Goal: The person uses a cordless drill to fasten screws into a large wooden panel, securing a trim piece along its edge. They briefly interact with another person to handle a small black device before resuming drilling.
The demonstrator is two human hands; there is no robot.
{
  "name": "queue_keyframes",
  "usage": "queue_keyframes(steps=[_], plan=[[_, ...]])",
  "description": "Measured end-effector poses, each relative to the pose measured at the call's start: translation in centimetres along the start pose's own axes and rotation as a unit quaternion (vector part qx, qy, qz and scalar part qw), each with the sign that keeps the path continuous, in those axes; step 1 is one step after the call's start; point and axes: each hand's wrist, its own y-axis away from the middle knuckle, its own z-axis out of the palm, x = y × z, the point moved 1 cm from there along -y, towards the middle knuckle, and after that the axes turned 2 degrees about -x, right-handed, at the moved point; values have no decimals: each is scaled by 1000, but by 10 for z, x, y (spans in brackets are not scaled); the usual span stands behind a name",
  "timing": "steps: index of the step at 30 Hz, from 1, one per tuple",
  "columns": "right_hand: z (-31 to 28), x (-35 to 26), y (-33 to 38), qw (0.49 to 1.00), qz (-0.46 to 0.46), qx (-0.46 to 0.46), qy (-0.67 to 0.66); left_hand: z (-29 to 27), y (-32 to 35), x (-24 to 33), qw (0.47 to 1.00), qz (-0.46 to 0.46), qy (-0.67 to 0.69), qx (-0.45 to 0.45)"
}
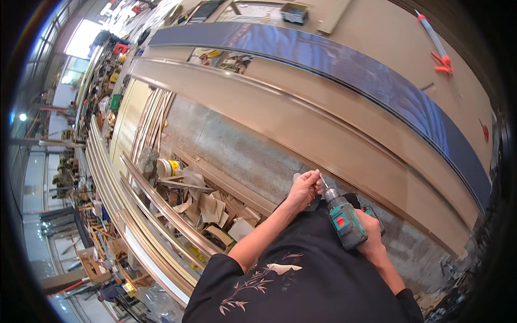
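A green and black cordless drill [344,222] with a red patch on its body is in my right hand [369,232], the fingers wrapped round its grip. Its chuck [330,192] points up and to the left, with a thin bit [323,180] in it. My left hand [303,189] is pinched closed right at the bit's tip; whatever lies between its fingers is too small to make out. Just beyond both hands runs a long beige panel [258,116] with a raised metallic edge.
A long dark-blue glossy strip [334,62] lies on the beige work surface. A caulking gun [435,46] with red handle is at upper right, red-handled pliers [485,131] at far right. Scrap pieces [212,207], a white bucket [169,168] and long profiles [161,207] fill the left.
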Motion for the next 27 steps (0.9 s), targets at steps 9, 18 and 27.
queue_keyframes(steps=[9,18,27], plan=[[38,-38,-101,996,0,-93,-1,-55,-2,88,997,35,69,20],[46,-54,-189,996,-52,-30,-63,-47,-34,176,995,40,82,-35],[72,-55,-249,998,62,-6,8,-50,-115,223,994,-29,-43,97]])
